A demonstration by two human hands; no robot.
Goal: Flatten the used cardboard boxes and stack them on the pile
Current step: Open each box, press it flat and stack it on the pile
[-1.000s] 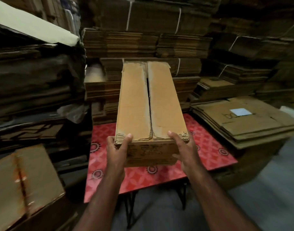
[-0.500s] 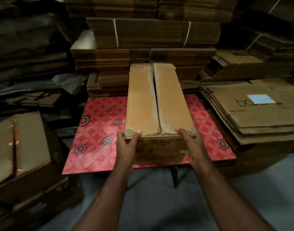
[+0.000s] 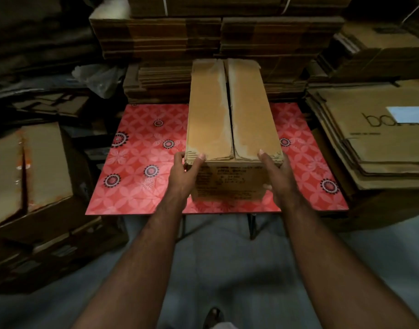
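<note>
One cardboard box (image 3: 232, 129), still in box form, long and narrow. It stands on the table (image 3: 137, 172), lengthwise away from the viewer, its near end close to the table's front edge. Top: two long flaps folded shut, meeting along a dark central seam; surfaces light brown, with paler, scuffed strips along the edges where the paper skin looks torn off. The near edges of the flaps are frayed, corrugation showing. Near end panel: darker brown, several lines of small black print, too blurred to read.

Two hands, one to each near corner. Left hand (image 3: 184, 176): thumb hooked over the top left corner, fingers curled round the side of the box. Right hand (image 3: 278, 176): thumb laid on the top right corner, fingers wrapped round the right side, mostly hidden behind the box.

One table, topped in red with a pale petal pattern and dark round medallions; thin dark legs visible beneath.

One pile of flattened boxes (image 3: 375, 143) just right of the table, top sheet bearing a pale blue label and partial dark lettering.

Several bundled stacks of flattened cardboard (image 3: 215, 36) behind the table, exact count unclear in the dim light.

One unflattened box (image 3: 25, 167) at left, with orange-stained seam.

One crumpled clear plastic bag (image 3: 96, 78) at rear left.
</note>
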